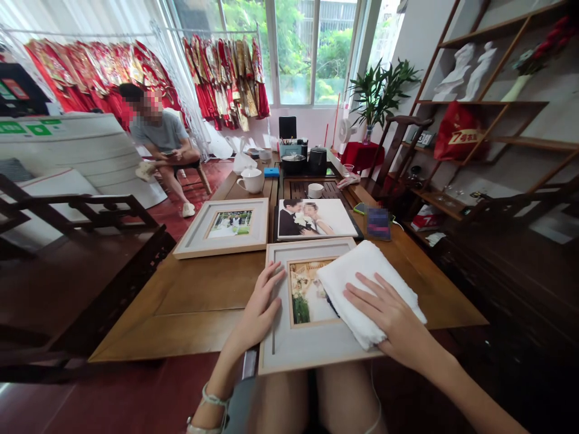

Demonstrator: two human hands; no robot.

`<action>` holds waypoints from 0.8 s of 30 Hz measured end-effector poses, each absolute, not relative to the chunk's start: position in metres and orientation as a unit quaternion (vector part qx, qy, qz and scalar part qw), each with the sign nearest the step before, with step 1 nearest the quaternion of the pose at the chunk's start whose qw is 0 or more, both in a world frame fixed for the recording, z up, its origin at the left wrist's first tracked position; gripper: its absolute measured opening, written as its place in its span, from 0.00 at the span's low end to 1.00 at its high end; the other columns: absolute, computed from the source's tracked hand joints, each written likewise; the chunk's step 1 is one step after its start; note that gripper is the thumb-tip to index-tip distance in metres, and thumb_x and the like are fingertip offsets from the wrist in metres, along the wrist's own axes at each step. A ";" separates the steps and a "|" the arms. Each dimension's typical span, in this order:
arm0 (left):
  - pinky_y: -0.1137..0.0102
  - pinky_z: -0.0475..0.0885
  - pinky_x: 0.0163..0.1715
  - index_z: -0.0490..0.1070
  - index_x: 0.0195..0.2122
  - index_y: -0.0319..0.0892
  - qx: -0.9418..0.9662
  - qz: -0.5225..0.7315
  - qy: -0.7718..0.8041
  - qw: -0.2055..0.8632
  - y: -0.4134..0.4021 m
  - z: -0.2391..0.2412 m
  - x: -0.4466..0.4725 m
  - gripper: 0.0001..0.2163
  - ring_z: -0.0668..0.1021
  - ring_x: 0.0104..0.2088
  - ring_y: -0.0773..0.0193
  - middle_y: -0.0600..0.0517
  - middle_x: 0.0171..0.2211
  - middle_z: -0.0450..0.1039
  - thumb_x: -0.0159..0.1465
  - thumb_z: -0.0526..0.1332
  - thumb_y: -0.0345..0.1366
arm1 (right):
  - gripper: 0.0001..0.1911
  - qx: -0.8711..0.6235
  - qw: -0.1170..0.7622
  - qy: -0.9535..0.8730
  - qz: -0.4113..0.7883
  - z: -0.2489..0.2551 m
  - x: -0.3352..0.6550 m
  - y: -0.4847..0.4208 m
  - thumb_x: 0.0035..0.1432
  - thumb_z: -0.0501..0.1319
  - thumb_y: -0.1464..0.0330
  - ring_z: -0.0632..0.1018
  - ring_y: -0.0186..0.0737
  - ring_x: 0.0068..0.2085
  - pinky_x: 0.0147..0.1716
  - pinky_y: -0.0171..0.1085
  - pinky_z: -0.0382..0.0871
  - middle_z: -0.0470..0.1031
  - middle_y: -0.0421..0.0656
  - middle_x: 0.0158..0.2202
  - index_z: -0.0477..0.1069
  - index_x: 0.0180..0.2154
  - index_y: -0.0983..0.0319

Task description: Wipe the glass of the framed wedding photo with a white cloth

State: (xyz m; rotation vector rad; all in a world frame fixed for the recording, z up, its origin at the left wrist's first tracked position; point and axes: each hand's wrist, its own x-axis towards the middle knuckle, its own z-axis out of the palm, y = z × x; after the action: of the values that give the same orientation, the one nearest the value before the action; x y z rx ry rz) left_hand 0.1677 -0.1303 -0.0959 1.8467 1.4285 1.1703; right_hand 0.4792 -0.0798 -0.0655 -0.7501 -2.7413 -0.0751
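A framed wedding photo [289,337] lies flat at the near edge of the wooden table [199,301], partly overhanging toward my lap. My left hand [262,307] rests on the frame's left border, fingers spread and flat. My right hand [389,316] lies flat, fingers stretched out, on a folded white cloth [357,271] that covers the frame's right side and part of the picture.
A second framed photo [225,227] and an unframed print on a dark board [316,218] lie further back. Behind them are a white cup [251,179], tea tray, kettle [318,160] and a phone [378,223]. A person sits at back left. Shelves stand right, a dark chair left.
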 end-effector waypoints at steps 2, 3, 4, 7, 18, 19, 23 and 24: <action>0.50 0.42 0.68 0.59 0.63 0.48 0.685 0.434 0.523 0.262 -0.130 -0.099 0.167 0.23 0.47 0.70 0.53 0.48 0.69 0.48 0.67 0.51 0.30 | 0.41 -0.258 0.146 -0.955 -0.017 -0.064 0.472 -0.090 0.45 0.52 0.81 0.54 0.55 0.68 0.64 0.62 0.49 0.65 0.50 0.63 0.60 0.63 0.67; 0.50 0.42 0.68 0.59 0.64 0.49 0.687 0.434 0.521 0.262 -0.129 -0.100 0.166 0.23 0.47 0.70 0.53 0.48 0.69 0.48 0.68 0.50 0.30 | 0.40 -0.248 0.141 -0.958 -0.007 -0.063 0.467 -0.097 0.45 0.53 0.80 0.54 0.56 0.68 0.63 0.62 0.49 0.64 0.50 0.63 0.60 0.63 0.67; 0.50 0.42 0.68 0.58 0.64 0.49 0.688 0.435 0.519 0.260 -0.129 -0.101 0.166 0.23 0.47 0.70 0.53 0.48 0.69 0.48 0.69 0.50 0.31 | 0.40 -0.228 0.133 -0.964 0.005 -0.061 0.463 -0.104 0.45 0.54 0.79 0.54 0.56 0.68 0.63 0.62 0.49 0.64 0.50 0.63 0.59 0.63 0.67; 0.50 0.43 0.68 0.58 0.64 0.50 0.692 0.437 0.514 0.256 -0.128 -0.102 0.165 0.22 0.47 0.70 0.53 0.48 0.69 0.48 0.69 0.51 0.33 | 0.38 -0.105 0.113 -0.987 0.034 -0.056 0.452 -0.123 0.51 0.56 0.74 0.51 0.58 0.69 0.64 0.63 0.46 0.62 0.50 0.65 0.56 0.65 0.68; 0.50 0.42 0.68 0.54 0.66 0.51 0.695 0.413 0.521 0.272 -0.129 -0.102 0.162 0.23 0.46 0.70 0.53 0.49 0.70 0.45 0.71 0.49 0.35 | 0.37 -0.272 0.110 -0.955 -0.043 -0.058 0.467 -0.051 0.48 0.55 0.81 0.60 0.57 0.65 0.62 0.61 0.52 0.66 0.52 0.62 0.63 0.61 0.68; 0.50 0.42 0.68 0.54 0.66 0.51 0.695 0.415 0.522 0.269 -0.129 -0.102 0.163 0.22 0.47 0.70 0.53 0.49 0.70 0.46 0.71 0.49 0.35 | 0.37 -0.293 0.116 -0.948 -0.051 -0.058 0.467 -0.045 0.47 0.54 0.81 0.60 0.57 0.65 0.63 0.62 0.52 0.66 0.52 0.62 0.63 0.61 0.68; 0.51 0.43 0.69 0.53 0.67 0.51 0.692 0.426 0.523 0.256 -0.129 -0.103 0.164 0.23 0.48 0.70 0.54 0.49 0.69 0.46 0.71 0.48 0.35 | 0.38 -0.311 0.127 -0.941 -0.036 -0.059 0.456 -0.059 0.44 0.53 0.82 0.60 0.56 0.65 0.63 0.61 0.52 0.67 0.52 0.61 0.65 0.60 0.70; 0.51 0.43 0.69 0.52 0.67 0.51 0.692 0.428 0.523 0.254 -0.129 -0.104 0.164 0.23 0.49 0.70 0.54 0.49 0.69 0.46 0.71 0.48 0.35 | 0.38 -0.294 0.126 -0.947 -0.024 -0.059 0.452 -0.070 0.43 0.54 0.81 0.60 0.57 0.65 0.63 0.60 0.53 0.67 0.51 0.61 0.64 0.60 0.69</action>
State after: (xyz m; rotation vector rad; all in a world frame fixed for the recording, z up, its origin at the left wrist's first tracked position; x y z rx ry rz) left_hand 0.1641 -0.1286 -0.1035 1.8806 1.4208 1.1618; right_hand 0.4516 -0.0700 -0.0590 -0.8558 -2.7576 -0.0695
